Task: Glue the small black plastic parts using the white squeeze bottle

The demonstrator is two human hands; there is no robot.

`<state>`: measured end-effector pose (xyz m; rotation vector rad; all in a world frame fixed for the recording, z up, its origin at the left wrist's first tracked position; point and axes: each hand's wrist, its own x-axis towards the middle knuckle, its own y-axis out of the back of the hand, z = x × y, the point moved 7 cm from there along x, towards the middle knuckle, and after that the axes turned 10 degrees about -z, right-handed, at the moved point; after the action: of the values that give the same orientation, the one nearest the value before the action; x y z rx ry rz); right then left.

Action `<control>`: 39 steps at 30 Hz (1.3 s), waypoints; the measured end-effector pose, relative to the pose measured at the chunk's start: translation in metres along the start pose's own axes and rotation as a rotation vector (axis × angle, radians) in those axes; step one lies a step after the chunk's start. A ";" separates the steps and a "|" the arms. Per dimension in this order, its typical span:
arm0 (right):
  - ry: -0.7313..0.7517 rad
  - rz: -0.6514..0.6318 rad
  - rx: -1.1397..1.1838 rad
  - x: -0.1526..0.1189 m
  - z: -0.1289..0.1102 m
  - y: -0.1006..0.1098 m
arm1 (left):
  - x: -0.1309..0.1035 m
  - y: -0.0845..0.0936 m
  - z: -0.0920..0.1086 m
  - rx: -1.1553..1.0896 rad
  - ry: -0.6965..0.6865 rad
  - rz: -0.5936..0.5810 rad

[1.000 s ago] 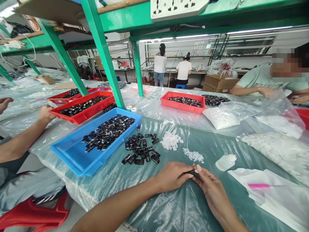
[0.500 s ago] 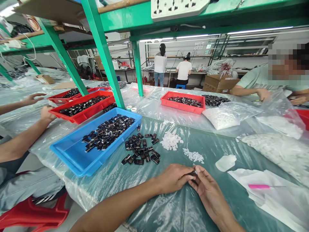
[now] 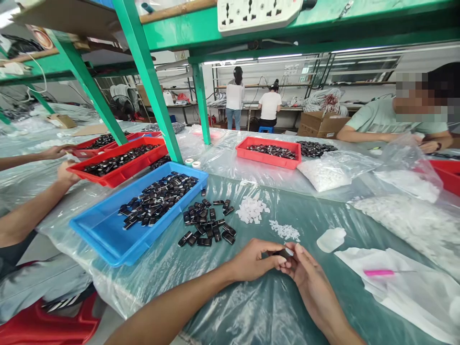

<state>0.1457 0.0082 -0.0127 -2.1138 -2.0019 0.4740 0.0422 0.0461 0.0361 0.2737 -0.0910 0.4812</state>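
Note:
My left hand pinches a small black plastic piece between thumb and forefinger, low over the table. Fingertips of my right hand close on the piece's other end, where a bit of white shows; most of it is hidden by fingers. Ahead of my hands lie a little heap of tiny white parts and a heap of larger white flat pieces. Left of these, loose black pieces of a similar kind are scattered on the green, plastic-covered table.
A blue tray partly filled with black pieces stands left. Red trays lie beyond it, near a co-worker's hands. On the right are a pink-handled tool on white sheeting and bags of white parts. Green posts rise ahead.
The view has shifted slightly. My fingers have turned the black piece, so more of it shows between my hands. At the left, the co-worker's far hand has moved toward the red tray.

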 end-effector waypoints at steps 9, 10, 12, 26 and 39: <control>0.252 0.110 -0.947 0.017 -0.035 0.042 | -0.001 0.018 -0.010 -0.066 0.030 0.202; 0.255 0.090 -0.988 0.020 -0.034 0.041 | -0.002 0.019 -0.011 -0.071 0.036 0.215; 0.260 0.061 -1.053 0.023 -0.031 0.037 | -0.003 0.019 -0.013 -0.074 0.059 0.232; 0.264 0.143 -0.821 0.020 -0.026 0.039 | -0.005 0.009 -0.011 0.096 0.099 0.107; 0.270 0.163 -0.495 0.002 -0.026 0.024 | -0.003 0.007 -0.012 0.219 0.138 0.064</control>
<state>0.1773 0.0101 0.0029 -2.4644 -1.9405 -0.3110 0.0366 0.0540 0.0260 0.4525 0.0886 0.5737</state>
